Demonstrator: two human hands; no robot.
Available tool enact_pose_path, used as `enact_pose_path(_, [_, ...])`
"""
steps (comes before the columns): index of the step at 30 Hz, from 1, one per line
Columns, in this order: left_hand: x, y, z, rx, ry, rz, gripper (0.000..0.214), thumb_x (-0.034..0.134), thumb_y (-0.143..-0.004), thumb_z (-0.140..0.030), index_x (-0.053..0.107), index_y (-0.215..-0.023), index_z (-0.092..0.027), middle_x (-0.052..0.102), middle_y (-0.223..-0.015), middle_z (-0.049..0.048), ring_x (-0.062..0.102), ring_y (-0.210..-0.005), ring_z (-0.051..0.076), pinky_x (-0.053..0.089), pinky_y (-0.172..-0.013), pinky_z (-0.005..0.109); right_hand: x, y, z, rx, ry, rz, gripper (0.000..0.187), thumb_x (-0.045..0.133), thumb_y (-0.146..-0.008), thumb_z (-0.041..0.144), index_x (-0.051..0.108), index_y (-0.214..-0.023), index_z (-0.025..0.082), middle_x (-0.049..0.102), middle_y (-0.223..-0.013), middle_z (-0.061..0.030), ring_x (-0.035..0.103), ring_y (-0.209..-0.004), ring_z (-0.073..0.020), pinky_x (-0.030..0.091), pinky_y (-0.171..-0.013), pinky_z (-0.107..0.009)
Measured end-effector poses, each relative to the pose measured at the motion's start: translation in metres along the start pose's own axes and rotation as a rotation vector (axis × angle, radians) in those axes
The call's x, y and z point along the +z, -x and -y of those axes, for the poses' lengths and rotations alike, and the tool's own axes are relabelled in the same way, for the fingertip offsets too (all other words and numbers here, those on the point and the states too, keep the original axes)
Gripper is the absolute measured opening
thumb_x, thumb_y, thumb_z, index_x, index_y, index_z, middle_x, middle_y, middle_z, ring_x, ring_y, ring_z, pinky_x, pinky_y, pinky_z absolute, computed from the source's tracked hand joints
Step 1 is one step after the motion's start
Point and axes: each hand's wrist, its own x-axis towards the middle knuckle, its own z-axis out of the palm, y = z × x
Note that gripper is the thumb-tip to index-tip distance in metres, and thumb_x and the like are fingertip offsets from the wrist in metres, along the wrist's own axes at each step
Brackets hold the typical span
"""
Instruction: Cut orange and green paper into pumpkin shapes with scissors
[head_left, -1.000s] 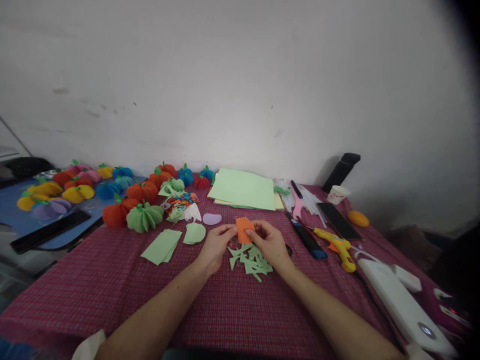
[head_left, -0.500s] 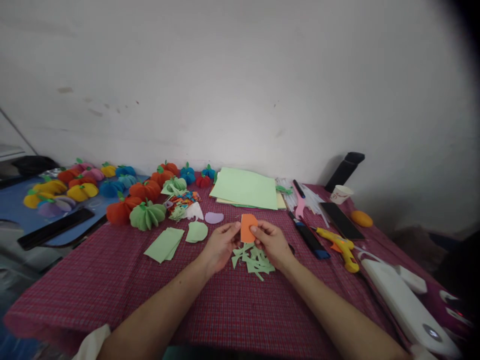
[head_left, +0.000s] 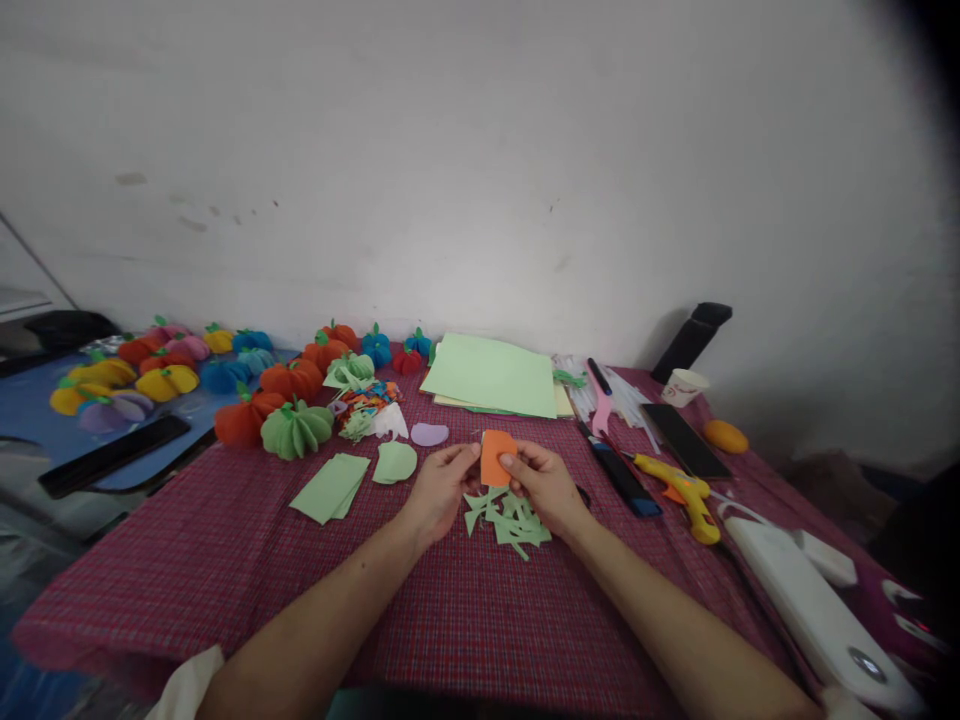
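Note:
Between my two hands is an orange paper piece (head_left: 495,458) with rounded corners on its right side. My left hand (head_left: 442,490) pinches its left edge, and my right hand (head_left: 546,485) grips the right edge with the thumb on top. Light green paper scraps (head_left: 510,520) lie on the table just below the piece. Left of my left hand are a rounded green paper piece (head_left: 394,462), a purple rounded piece (head_left: 429,434) and some green paper rectangles (head_left: 330,487).
Paper pumpkins (head_left: 297,430) crowd the left side and a blue table (head_left: 30,420). Green sheets (head_left: 495,375) lie at the back. To the right are a cutter knife (head_left: 626,478), a yellow glue gun (head_left: 694,500), a dark phone (head_left: 684,440), a paper cup (head_left: 684,387) and a white power strip (head_left: 810,600).
Almost nothing differs. The view has shifted very slightly, and both hands keep their hold on the orange paper piece.

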Motion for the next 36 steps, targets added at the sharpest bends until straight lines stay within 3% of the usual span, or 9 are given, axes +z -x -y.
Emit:
enact_pose_path(4, [-0.003, -0.002, 0.002, 0.066, -0.152, -0.063, 0.021, 0.058, -0.07, -0.033, 0.059, -0.069, -0.013, 0.056, -0.061, 0.0003, 0.049, -0.054, 0.009, 0.038, -0.054, 0.022, -0.001, 0.0, -0.004, -0.034, 0.066, 0.011, 0.032, 0.061, -0.073, 0.034, 0.061, -0.1, 0.016, 0.049, -0.052, 0.0053, 0.039, -0.041, -0.0039, 0.03, -0.039, -0.016])
enact_pose_path(8, [-0.004, -0.002, 0.003, 0.128, -0.332, -0.079, 0.012, 0.057, -0.067, -0.025, 0.055, -0.062, -0.014, 0.052, -0.056, -0.0024, 0.044, -0.051, 0.008, 0.035, -0.051, 0.02, -0.003, -0.001, -0.008, -0.03, 0.13, -0.068, 0.03, 0.059, -0.075, 0.036, 0.064, -0.094, 0.015, 0.045, -0.046, 0.0059, 0.036, -0.038, -0.0044, 0.026, -0.036, -0.016])
enact_pose_path(13, [-0.003, -0.001, 0.003, 0.171, -0.323, -0.114, 0.007, 0.053, -0.066, -0.021, 0.051, -0.062, -0.016, 0.048, -0.056, -0.0043, 0.043, -0.052, 0.008, 0.034, -0.05, 0.019, -0.002, -0.003, -0.01, -0.041, 0.132, -0.143, 0.028, 0.059, -0.075, 0.038, 0.065, -0.09, 0.015, 0.043, -0.04, 0.0067, 0.033, -0.034, -0.0051, 0.023, -0.034, -0.017])
enact_pose_path(21, [-0.007, -0.004, 0.006, 0.257, -0.427, -0.22, 0.011, 0.053, -0.071, -0.029, 0.051, -0.068, -0.019, 0.048, -0.058, -0.0038, 0.043, -0.052, 0.009, 0.033, -0.05, 0.019, 0.008, 0.003, -0.013, 0.1, 0.069, 0.032, 0.027, 0.063, -0.069, 0.037, 0.06, -0.087, 0.016, 0.05, -0.047, 0.0066, 0.04, -0.034, -0.0044, 0.031, -0.032, -0.014])
enact_pose_path(26, [-0.008, -0.007, 0.001, 0.319, -0.285, -0.285, 0.016, 0.054, -0.073, -0.035, 0.049, -0.072, -0.02, 0.047, -0.064, -0.0039, 0.043, -0.057, 0.009, 0.035, -0.055, 0.02, 0.008, 0.002, -0.017, 0.144, 0.051, 0.049, 0.025, 0.063, -0.069, 0.038, 0.059, -0.077, 0.014, 0.05, -0.045, 0.0065, 0.041, -0.034, -0.0042, 0.032, -0.033, -0.014])
enact_pose_path(36, [-0.008, -0.009, -0.006, 0.295, -0.03, -0.277, 0.021, 0.06, -0.07, -0.036, 0.05, -0.077, -0.019, 0.05, -0.071, -0.0026, 0.046, -0.064, 0.008, 0.037, -0.062, 0.02, 0.0, 0.0, -0.014, 0.037, 0.097, -0.094, 0.032, 0.054, -0.075, 0.047, 0.056, -0.069, 0.016, 0.045, -0.043, 0.0062, 0.037, -0.036, -0.0062, 0.028, -0.037, -0.018])
